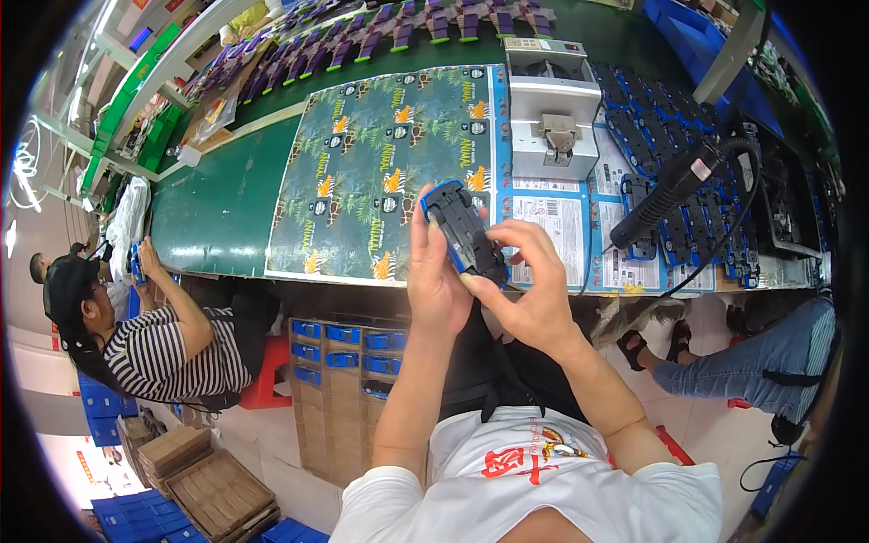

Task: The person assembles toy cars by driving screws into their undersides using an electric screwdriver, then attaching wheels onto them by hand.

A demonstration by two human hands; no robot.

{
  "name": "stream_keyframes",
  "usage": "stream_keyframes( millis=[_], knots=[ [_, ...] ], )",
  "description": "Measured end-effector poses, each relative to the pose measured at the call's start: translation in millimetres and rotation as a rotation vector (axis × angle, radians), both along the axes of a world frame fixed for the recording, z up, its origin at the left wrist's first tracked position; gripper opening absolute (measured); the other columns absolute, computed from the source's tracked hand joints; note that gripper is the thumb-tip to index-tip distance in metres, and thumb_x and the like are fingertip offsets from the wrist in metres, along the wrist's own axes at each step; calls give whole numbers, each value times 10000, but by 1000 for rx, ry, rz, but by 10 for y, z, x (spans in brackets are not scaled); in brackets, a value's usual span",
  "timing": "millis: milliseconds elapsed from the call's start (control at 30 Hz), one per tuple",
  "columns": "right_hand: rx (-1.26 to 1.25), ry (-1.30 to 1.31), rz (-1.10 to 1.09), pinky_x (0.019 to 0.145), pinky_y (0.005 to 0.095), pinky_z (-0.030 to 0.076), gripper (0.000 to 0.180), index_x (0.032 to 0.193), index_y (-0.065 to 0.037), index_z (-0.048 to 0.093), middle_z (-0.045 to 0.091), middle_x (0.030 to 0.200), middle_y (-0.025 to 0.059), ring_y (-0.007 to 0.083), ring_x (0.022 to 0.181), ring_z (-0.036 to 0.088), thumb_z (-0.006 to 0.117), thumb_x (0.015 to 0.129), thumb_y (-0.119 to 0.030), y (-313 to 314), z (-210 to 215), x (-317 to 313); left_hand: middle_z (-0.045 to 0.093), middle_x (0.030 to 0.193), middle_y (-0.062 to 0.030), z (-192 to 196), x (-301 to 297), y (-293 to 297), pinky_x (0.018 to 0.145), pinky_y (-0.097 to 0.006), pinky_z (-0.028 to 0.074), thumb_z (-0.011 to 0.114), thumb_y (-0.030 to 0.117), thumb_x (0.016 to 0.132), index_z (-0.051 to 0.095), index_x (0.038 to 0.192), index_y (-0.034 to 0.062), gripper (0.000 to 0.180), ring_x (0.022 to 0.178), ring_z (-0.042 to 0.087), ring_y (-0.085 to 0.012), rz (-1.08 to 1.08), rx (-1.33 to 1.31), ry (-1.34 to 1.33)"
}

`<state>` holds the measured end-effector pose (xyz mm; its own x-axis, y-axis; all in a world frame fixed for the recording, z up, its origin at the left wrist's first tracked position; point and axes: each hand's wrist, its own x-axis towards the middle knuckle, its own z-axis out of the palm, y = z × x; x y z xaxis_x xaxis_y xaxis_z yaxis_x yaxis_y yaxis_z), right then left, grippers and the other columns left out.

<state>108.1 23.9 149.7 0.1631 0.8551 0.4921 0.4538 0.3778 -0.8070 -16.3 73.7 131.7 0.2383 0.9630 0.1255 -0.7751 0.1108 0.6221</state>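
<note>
A long workbench topped with a dark green mat (217, 204) carries everything. Flat on it lies a large printed cardboard sheet with a jungle-leaf pattern (380, 172), and just beside that, to the right, a grey box-shaped machine (550, 113). Further right sit rows of blue and black toy car bodies (674, 163) — packed close together — while a row of purple toy parts (398, 32) lines the far edge.

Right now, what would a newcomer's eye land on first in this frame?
Dead centre, the left hand and right hand hold a blue and black toy car upside down over the bench edge. Behind it lies a large printed sheet on the green table. At far left sits a person in a striped shirt.
</note>
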Motion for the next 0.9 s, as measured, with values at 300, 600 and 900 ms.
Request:
stream_keyframes(
  millis=[300,600,900],
  knots=[
    [-191,113,35,632,251,468,343,1017,-43,635,633,1011,66,135,832,601,814,763,-190,74,15,66,524,1333,-136,-9,56,-88,980,-417,520,434,230,1054,265,1521,128,506,1205,568,-261,-19,-61,42],
    [-73,200,142,777,303,482,257,978,-30,654,628,1101,110,209,1041,603,782,776,-125,31,-35,207,499,1373,-141,-37,54,-39,985,-461,504,399,266,1055,236,1527,117,521,1231,549,-299,-100,-86,-34],
    [134,-109,-55,787,398,458,271,875,-57,684,630,1077,91,299,973,583,808,638,-106,-176,24,-14,442,1406,-135,-107,145,-83,900,-467,557,400,295,1049,240,1504,129,510,1237,522,-303,154,-7,-42]
  ],
)
